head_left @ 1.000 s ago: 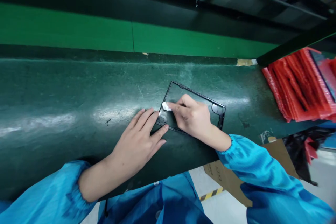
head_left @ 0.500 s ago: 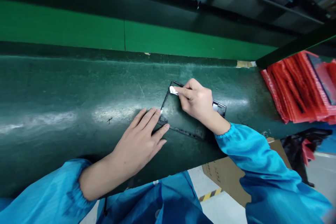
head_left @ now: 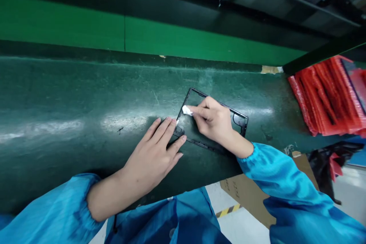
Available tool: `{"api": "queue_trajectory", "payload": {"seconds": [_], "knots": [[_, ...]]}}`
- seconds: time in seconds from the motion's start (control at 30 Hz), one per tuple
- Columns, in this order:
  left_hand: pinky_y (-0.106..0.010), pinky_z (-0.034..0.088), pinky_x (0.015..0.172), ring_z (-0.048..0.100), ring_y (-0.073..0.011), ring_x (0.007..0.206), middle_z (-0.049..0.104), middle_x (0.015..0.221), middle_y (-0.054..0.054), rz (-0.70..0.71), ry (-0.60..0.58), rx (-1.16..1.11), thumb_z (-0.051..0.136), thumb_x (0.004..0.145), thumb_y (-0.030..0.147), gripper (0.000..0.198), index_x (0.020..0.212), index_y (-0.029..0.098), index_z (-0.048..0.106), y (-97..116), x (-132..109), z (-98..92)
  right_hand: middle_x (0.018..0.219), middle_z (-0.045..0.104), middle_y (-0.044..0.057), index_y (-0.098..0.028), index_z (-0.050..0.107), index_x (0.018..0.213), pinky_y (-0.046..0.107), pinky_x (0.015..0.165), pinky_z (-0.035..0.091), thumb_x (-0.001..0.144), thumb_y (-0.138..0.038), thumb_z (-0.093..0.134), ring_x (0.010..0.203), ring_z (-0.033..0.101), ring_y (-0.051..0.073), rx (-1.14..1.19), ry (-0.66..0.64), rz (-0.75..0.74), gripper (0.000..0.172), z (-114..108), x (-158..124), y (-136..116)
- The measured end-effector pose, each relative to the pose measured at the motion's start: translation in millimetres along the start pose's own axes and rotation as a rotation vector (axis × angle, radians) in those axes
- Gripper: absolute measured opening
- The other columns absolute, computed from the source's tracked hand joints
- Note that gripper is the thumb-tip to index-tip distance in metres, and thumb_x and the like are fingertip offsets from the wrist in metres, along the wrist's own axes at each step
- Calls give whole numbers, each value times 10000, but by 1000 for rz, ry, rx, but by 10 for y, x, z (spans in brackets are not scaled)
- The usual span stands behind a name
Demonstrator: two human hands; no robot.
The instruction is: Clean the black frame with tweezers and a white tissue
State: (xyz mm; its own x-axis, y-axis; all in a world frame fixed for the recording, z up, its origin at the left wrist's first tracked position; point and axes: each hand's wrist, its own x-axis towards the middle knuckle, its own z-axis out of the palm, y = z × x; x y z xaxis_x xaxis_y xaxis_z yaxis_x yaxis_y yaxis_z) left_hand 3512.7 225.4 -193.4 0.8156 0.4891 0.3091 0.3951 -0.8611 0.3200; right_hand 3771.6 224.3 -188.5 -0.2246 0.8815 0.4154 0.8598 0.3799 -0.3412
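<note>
A thin black rectangular frame (head_left: 200, 144) lies flat on the green worktop (head_left: 57, 95), turned at a slant. My left hand (head_left: 154, 154) rests with fingers stretched out, its fingertips on the frame's near left corner. Between the thumb and fingers of my right hand (head_left: 215, 120) is pinched a small white cloth (head_left: 187, 110), or a folded wipe. This cloth touches the left side bar of the frame. My right hand covers part of the frame's middle and far bar.
Red bubble-wrap bags (head_left: 326, 97) are piled at the right end of the worktop. Below the front edge stand a cardboard box (head_left: 251, 194) and a black plastic bag (head_left: 323, 164). A green shelf rail (head_left: 171, 36) runs along the back. A small dark scrap (head_left: 120, 130) lies left of my hands.
My right hand has slid the white cloth down the frame's left bar, from near the far corner toward my left hand. My left hand stays on the corner.
</note>
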Motion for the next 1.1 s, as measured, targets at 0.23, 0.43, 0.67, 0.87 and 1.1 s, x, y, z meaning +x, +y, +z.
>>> {"api": "queue_trajectory", "payload": {"seconds": [0.23,0.43,0.67,0.87,1.1], "knots": [[-639,564,1135,648,-461,1334,645,1414,-318,25,60,3,658,1042,283,327,1279,108,800,148,-85,-11,881,656,30,-211,843,1155,254,552,418,1024,-149,612,674,601,116,29,-83,27,273,-68,-182,-265],[-612,585,1122,702,-385,1210,736,1257,-232,61,100,-34,649,1000,117,271,1223,52,789,170,-169,-14,899,671,32,-204,830,1197,251,584,467,1024,-124,594,685,622,119,65,-173,-46,303,-157,-378,-448],[-612,581,1124,628,-446,1291,668,1310,-289,118,56,-61,600,954,65,339,1243,-30,748,135,-193,4,844,653,21,-234,848,1135,254,540,383,1034,-173,620,656,571,115,-70,-36,-8,257,-71,-24,-26],[-592,471,1272,645,-368,1293,683,1007,-130,155,35,-207,668,988,106,136,1037,75,791,128,-151,-8,871,664,36,-211,829,1171,262,564,416,1033,-137,587,680,588,127,-93,-75,-28,288,-109,-136,-218],[-533,496,1264,658,-308,1214,707,1128,-126,150,23,-216,690,1015,192,134,1000,107,793,92,-108,-27,906,690,34,-212,800,1229,253,590,467,1014,-92,559,694,604,122,-19,-164,-105,345,-213,-344,-398]]}}
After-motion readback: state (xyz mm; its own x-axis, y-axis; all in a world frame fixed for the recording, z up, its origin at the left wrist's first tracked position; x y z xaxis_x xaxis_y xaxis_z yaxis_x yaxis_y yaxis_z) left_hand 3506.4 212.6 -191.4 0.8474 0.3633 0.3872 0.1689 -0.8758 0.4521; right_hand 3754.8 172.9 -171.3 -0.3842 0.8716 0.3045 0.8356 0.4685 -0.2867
